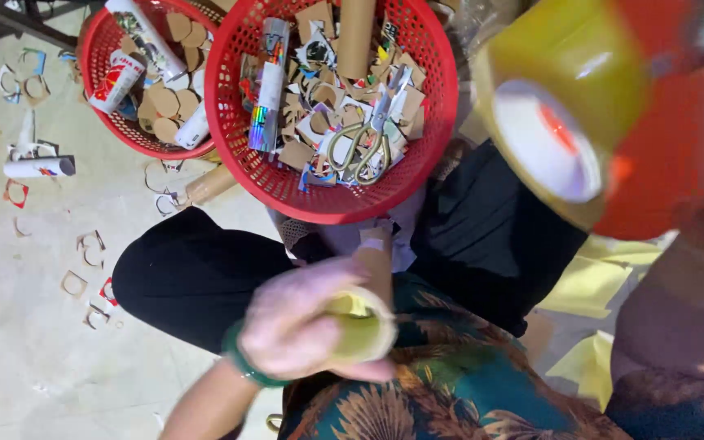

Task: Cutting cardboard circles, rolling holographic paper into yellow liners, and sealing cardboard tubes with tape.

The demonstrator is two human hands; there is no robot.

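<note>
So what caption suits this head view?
Left hand holds a cardboard tube; right hand lifts a tape dispenser near red baskets.

The light is soft and even, with faint shadows on the floor [18, 358]. The tape roll [560, 122] and the left hand [299, 322] look blurry. The red baskets [332, 200] look sharp.
</note>
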